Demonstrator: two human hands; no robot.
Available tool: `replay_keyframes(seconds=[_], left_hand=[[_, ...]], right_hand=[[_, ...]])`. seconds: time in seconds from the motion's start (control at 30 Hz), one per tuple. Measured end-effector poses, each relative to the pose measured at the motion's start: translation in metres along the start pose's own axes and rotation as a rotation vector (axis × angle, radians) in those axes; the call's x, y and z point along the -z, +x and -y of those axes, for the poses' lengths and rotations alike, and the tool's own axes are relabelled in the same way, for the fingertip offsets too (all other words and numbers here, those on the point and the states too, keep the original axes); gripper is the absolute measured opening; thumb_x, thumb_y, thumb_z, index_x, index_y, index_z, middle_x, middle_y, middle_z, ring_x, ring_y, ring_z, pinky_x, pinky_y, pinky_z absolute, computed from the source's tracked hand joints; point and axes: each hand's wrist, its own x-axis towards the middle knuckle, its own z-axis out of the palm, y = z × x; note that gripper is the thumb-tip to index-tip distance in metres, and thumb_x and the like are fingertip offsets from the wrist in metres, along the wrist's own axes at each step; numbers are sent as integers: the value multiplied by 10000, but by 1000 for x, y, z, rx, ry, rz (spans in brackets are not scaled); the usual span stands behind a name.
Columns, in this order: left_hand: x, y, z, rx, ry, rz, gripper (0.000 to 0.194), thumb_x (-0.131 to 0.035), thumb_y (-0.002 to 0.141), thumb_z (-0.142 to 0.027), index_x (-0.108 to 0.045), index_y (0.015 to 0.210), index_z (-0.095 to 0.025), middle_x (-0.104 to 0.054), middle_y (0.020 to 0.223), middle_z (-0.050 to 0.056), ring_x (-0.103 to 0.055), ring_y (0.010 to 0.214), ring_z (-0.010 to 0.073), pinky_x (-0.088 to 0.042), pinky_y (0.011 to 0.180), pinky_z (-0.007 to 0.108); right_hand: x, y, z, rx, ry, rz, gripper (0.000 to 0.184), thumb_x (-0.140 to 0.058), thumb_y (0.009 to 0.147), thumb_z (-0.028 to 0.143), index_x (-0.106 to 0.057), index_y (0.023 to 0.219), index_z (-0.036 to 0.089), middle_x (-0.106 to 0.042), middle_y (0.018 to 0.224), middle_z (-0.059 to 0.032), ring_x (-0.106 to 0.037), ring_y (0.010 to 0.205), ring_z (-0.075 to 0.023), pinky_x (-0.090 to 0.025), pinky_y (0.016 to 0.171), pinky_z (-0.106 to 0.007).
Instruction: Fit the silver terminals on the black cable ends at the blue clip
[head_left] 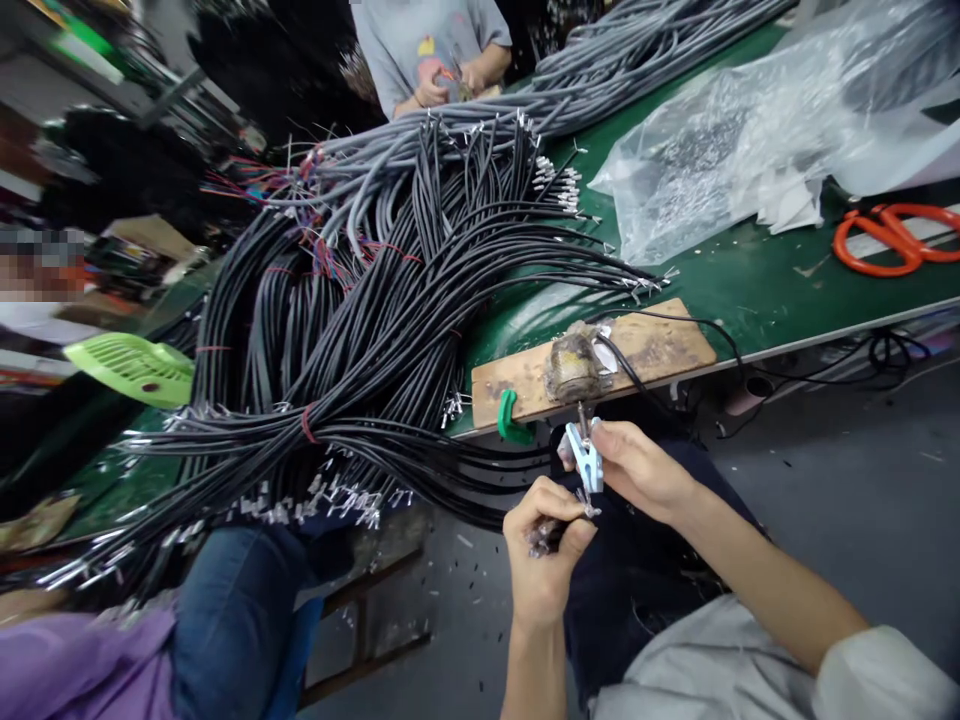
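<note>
My left hand (551,540) is closed around the ends of several black cables, whose stripped, silvery tips (589,503) poke out between thumb and fingers. A light blue clothespin (585,455) is pinched in my right hand (645,465), just above those tips. Behind the clothespin, a thin metal rod (583,418) points down from a crusted, brownish block (574,365) on a wooden board (660,345). Whether the clothespin touches the rod I cannot tell. From my left hand the black cables (427,460) run leftward to a bundle tied with a red band (308,424).
Piles of black and grey cables (570,95) cover much of the green table (720,270). A green clamp (514,418) sits at the board's edge. Orange-handled scissors (877,245) and plastic bags (675,160) lie right. Two people (431,50) are nearby, across the table and at left.
</note>
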Motion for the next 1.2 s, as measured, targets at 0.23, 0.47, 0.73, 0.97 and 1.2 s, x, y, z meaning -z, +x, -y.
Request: replay_keyframes(seconds=[0.23,0.47,0.73,0.97,1.2], left_hand=[[-2,9,1,31,78,44,144,-754,758,-313,-702,717,-185,-606,671,13,-532,617,129,-402,583,237],[2,7,-1,88,88,102,164,-703,804,-333,-724,743,-182,-606,671,21,-514,570,117,-383,541,233],[8,-2,-2,50,47,149,225,-664,840,-355,-713,725,-167,-625,611,37,-506,505,111,-358,466,220],[15,-5,-2,178,40,194,318,-607,879,-326,-658,625,-140,-615,580,44,-532,488,117,-417,482,225],[11,-8,-6,300,276,118,112,-761,714,-170,-653,703,-141,-574,647,-10,-507,570,95,-388,536,193]], right_hand=[[-2,4,-4,-44,204,-53,363,-796,681,470,-698,666,121,-601,611,-13,-496,552,-98,-366,485,-212],[6,0,-13,-61,184,73,493,-649,777,605,-678,688,121,-609,638,-31,-527,599,-121,-413,585,-256],[36,-17,-26,-24,-6,-51,465,-590,840,582,-675,777,130,-603,679,-35,-498,651,-126,-366,590,-262],[34,-44,-25,46,-471,-92,317,-638,854,430,-638,720,143,-574,654,-7,-513,626,-129,-412,610,-270],[5,-45,-18,551,-974,14,57,-655,860,198,-653,830,149,-629,790,-54,-502,791,-180,-413,741,-333]])
